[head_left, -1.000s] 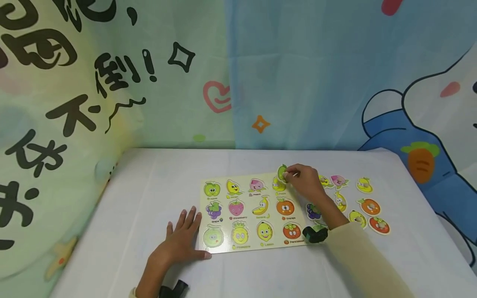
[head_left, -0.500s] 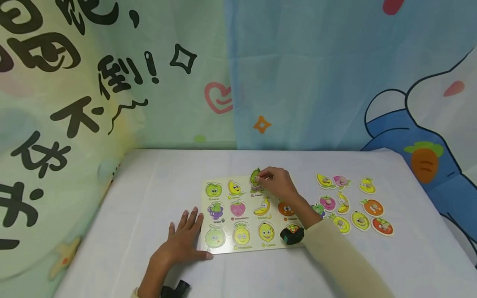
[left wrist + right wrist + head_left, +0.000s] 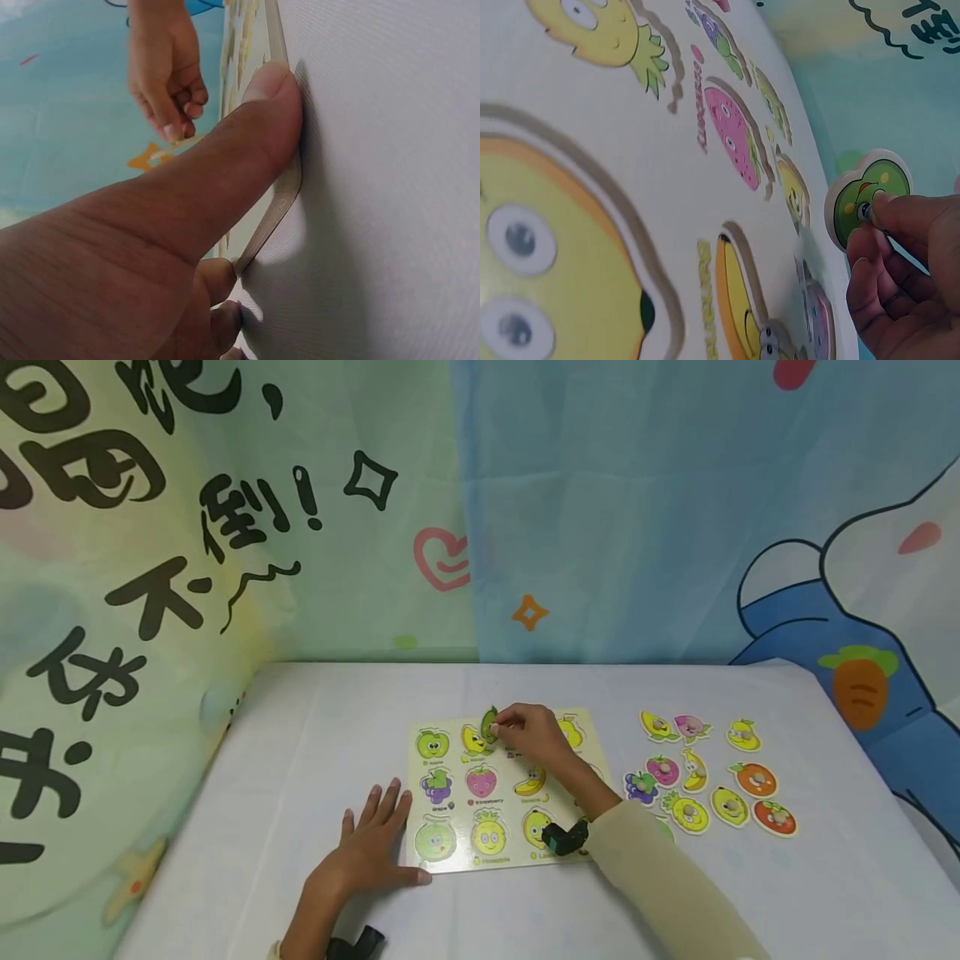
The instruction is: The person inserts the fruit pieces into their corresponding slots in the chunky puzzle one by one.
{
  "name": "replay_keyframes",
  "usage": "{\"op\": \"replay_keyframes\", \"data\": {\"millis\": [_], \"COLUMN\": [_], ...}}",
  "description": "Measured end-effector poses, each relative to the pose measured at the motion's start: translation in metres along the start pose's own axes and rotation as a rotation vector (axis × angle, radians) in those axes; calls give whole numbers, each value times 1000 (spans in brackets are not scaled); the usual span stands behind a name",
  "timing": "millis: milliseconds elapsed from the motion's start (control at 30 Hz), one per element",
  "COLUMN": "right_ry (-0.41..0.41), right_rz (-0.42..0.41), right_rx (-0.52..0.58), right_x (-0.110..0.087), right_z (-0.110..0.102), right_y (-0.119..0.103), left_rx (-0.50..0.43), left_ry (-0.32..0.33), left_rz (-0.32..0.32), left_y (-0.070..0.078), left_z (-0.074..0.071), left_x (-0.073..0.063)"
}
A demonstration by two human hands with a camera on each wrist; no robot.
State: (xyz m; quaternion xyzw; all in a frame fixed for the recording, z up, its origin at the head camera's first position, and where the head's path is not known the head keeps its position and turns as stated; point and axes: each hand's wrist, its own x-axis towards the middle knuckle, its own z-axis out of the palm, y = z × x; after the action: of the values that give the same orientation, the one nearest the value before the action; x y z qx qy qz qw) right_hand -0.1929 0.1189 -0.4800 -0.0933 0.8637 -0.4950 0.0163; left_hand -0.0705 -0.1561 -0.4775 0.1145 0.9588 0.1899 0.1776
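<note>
Between thumb and fingertips my right hand (image 3: 536, 735) pinches the small metal knob of a green apple puzzle piece (image 3: 870, 196). The apple piece is tilted on edge in the air, over the top row of the fruit puzzle board (image 3: 457, 810). Behind it in the head view lies the yellow mango picture. My left hand (image 3: 375, 835) is spread at the board's left edge. In the left wrist view its thumb (image 3: 255, 112) presses along the board's front edge, with the other fingertips around the corner. My right forearm hides part of the board's right side.
Loose knobbed fruit pieces lie right of the board, among them a banana (image 3: 695, 770), an orange (image 3: 756, 779), grapes (image 3: 641, 787) and a persimmon (image 3: 776, 817). They rest on a white-covered table (image 3: 517, 914). A printed curtain (image 3: 637, 527) stands behind it.
My right hand has moved left with the apple piece, from the board's top right corner past the peach to the mango picture. My left hand stays at the board's edge.
</note>
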Motion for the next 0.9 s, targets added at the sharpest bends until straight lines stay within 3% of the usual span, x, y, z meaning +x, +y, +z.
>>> {"op": "replay_keyframes", "data": {"millis": [133,400,667,900], "right_ry": [-27,-106,-134,-154], "right_rz": [-25,1,-33,-46], "right_rx": [-6,-5,64,5], "right_x": [5,9,15,24], "right_z": [7,27,45,56], "right_y": [-4,-17,-16,-20], "left_rx": [1,-6,-4,-1], "left_ry": [5,-13,-17,-24], "left_rz": [9,7,13,14], "left_y": [-2,-2,-1,-2], "left_z": [0,-1,-2,-3], "left_x": [1,1,0,0]}}
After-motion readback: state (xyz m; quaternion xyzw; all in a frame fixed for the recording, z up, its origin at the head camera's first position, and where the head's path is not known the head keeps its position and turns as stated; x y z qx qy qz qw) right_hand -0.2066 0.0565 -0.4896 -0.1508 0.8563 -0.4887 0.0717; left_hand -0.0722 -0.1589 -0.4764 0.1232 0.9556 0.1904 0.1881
